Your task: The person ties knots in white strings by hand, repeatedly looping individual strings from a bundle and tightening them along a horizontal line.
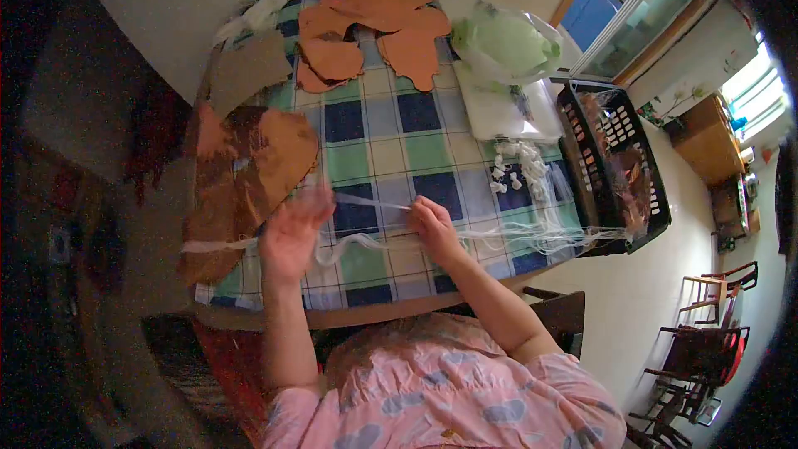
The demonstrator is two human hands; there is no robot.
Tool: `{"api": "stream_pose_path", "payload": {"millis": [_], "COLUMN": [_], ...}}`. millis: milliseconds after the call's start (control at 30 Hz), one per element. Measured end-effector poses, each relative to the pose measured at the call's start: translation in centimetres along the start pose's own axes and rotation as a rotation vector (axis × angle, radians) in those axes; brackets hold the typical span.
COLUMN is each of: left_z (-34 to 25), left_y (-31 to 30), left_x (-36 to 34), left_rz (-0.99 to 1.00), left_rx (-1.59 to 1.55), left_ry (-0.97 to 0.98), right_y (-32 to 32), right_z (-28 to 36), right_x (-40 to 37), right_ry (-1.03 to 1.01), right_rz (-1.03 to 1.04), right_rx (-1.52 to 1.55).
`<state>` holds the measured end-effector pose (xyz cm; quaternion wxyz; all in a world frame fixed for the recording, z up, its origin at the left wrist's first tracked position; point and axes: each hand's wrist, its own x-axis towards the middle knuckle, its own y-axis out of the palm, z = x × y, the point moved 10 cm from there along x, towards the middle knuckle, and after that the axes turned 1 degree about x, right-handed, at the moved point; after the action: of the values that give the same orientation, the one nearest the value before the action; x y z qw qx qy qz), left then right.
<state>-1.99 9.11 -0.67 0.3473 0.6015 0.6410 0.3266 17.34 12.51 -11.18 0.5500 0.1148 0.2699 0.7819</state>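
Observation:
My right hand [434, 226] is closed in a pinch on a white string [374, 201]. This strand stretches leftward, nearly straight, to the fingers of my left hand [293, 237]. Motion smears those left fingers, so their grip cannot be made out. Below the hands, a bundle of loose white strings [532, 237] runs across the checked tablecloth [391, 150], with one looped length [353, 241] curling between my wrists. Left of my left hand lie brown leather-like sheets [283, 145], partly under the string's left end.
Orange-brown cut pieces [407, 12] lie at the far side. At the right are a pale green plastic bag [503, 41], a white stack [507, 108], small white knotted pieces [503, 170] and a black plastic basket [619, 158] beside the table edge. Chairs [702, 353] stand farther right.

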Motion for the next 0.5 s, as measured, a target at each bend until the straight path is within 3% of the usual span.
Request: {"api": "stream_pose_path", "payload": {"millis": [200,267,333,367,400,467,500], "left_z": [-3.7,2.0,2.4,1.8,1.1,0.1,1.8], "left_y": [-7.6,-10.5,-2.6,-1.4,-1.7,-0.6,-0.2], "left_x": [1.7,3.0,0.8,1.0,1.3,1.1,1.4], "left_rz": [-0.431,0.161,0.36,0.303,0.149,-0.083,-0.078], "left_rx": [1.679,0.542,-0.175,-0.114,0.227,1.475,1.955], "left_ry": [0.531,-0.085,-0.231,-0.119,0.064,0.424,0.362], "right_y": [0.2,-0.1,-0.3,0.0,0.6,1.0,0.7], "right_z": [0.5,0.5,0.1,0.3,0.8,1.1,1.0], "right_x": [0.2,0.1,0.1,0.0,-0.2,-0.2,-0.1], "right_ry": [-0.067,-0.062,-0.051,-0.039,-0.027,-0.036,-0.057], "right_rz": [0.041,0.018,-0.003,-0.02,-0.033,-0.024,-0.003], "right_rx": [-0.145,-0.128,-0.079,-0.081,-0.086,-0.054,-0.012]}}
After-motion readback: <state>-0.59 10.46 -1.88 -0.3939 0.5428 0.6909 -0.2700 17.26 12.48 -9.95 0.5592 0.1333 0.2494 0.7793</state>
